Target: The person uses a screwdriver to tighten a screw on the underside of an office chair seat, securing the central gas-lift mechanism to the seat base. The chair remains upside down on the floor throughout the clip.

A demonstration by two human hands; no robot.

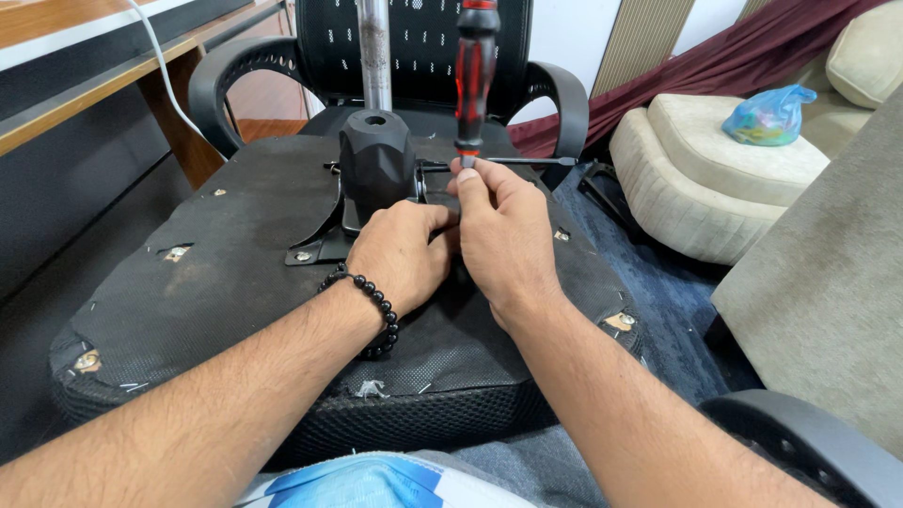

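While the left hand presses closed beside the black mechanism, steadying it, right hand fingertips pinch the upright screwdriver, aligning its tip.

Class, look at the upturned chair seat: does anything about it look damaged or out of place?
Yes. The seat's black fabric is torn at the near edge, where a frayed tuft sticks out, and loose staples show near the left corner.

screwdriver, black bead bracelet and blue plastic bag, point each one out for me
screwdriver (pixel 475 66), head view, on the red and black handle
bracelet (pixel 378 303), head view, on the beads across the left wrist
blue bag (pixel 771 115), head view, on the middle of the bag on the cushion
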